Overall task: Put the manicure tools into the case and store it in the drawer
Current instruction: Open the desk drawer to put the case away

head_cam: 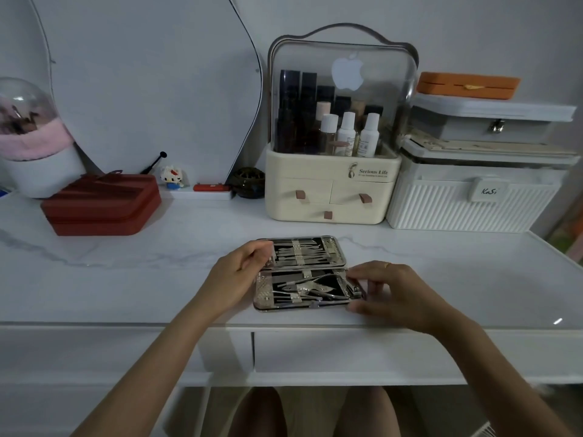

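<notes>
White marble-look vanity top (132,279) stretching across under a pale wall, a closed drawer front (347,351) sitting in the apron just below its near edge; lying open near that front edge, the manicure case (304,274), its two halves spread flat, far half carrying a row of slim metal tools (299,252) strapped under bands, near half holding clippers and nippers (315,287) lying loosely across the black lining.

Left hand (235,275) curling at the left edge of the case, fingertips pinching the far half's corner; right hand (388,291) resting at the right end of the near half, fingers bent over the rim and thumb pressing its front corner, gripping the case; whether a tool is also being held there, impossible to tell.

Standing behind: a cream cosmetic organizer (334,190) with a clear domed lid and bottles inside; just beside it on the right, a white ribbed box (467,206) bearing stacked cases; off to the left, a red zipped pouch (101,203) sitting before a curved mirror (142,89).
</notes>
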